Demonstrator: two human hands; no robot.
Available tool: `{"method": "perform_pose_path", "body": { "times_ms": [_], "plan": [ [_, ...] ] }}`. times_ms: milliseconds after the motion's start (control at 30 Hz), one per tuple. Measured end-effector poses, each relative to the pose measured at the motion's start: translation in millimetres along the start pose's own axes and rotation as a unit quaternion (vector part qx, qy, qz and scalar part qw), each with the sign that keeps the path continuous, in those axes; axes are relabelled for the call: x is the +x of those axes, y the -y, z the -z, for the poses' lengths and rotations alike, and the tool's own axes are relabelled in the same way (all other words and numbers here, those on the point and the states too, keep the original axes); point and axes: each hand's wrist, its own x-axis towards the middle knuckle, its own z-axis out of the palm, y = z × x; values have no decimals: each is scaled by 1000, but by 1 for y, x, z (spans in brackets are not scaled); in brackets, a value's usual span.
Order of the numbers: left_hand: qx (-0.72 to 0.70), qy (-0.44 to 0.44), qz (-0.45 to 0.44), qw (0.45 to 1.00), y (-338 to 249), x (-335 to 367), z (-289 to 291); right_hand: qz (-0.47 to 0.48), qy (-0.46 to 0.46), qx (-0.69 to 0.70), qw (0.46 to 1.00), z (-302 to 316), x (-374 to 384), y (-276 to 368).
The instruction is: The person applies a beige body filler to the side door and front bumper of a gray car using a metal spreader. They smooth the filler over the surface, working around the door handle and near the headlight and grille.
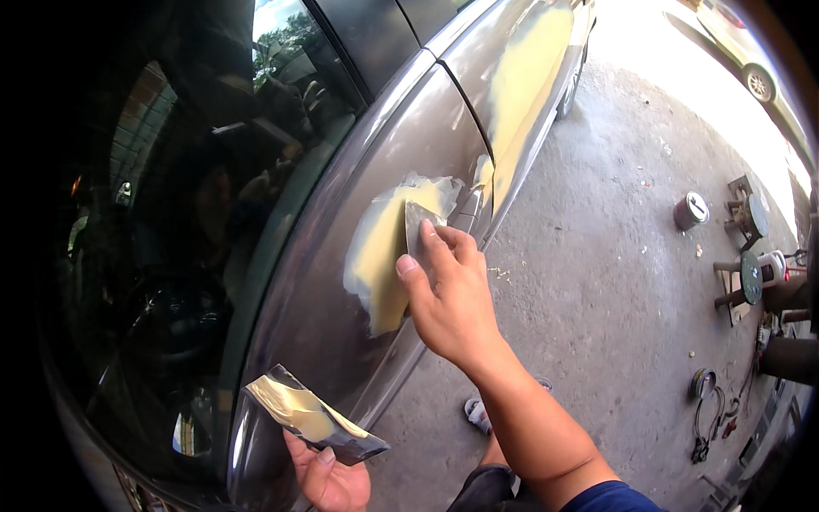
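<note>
Yellow filler putty (381,243) is smeared over a grey, scuffed patch on the dark car door (341,213). My right hand (452,294) grips a thin flat spreader (418,224), its blade lying against the putty near the door handle (467,209). Fingers and thumb press on the spreader and cover its lower part. At the bottom, my left hand (328,478) holds a dark flat plate (354,444) by its lower edge, tilted beside the door. A thick lump of yellow putty (299,411) lies along that plate.
A larger putty patch (525,77) covers the neighbouring panel. On the concrete floor at right stand a paint can (691,210), small stools (751,277) and a tool with a cable (703,384). The dark car window (213,213) fills the left. Another car (759,81) is parked far right.
</note>
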Motion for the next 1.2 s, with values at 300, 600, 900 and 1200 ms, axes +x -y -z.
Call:
{"method": "perform_pose_path", "body": {
  "times_ms": [300,600,900,1200],
  "plan": [
    [27,-9,-1,1000,-10,3,14,12,21,24,999,-40,-74,9],
    [-3,44,71,997,-9,11,1,-11,202,204,958,-2,-111,0],
    [33,64,101,992,-10,15,-37,84,225,177,955,54,-135,-41],
    [156,112,46,980,-4,7,-43,200,112,-38,973,84,-115,23]
  ]
}}
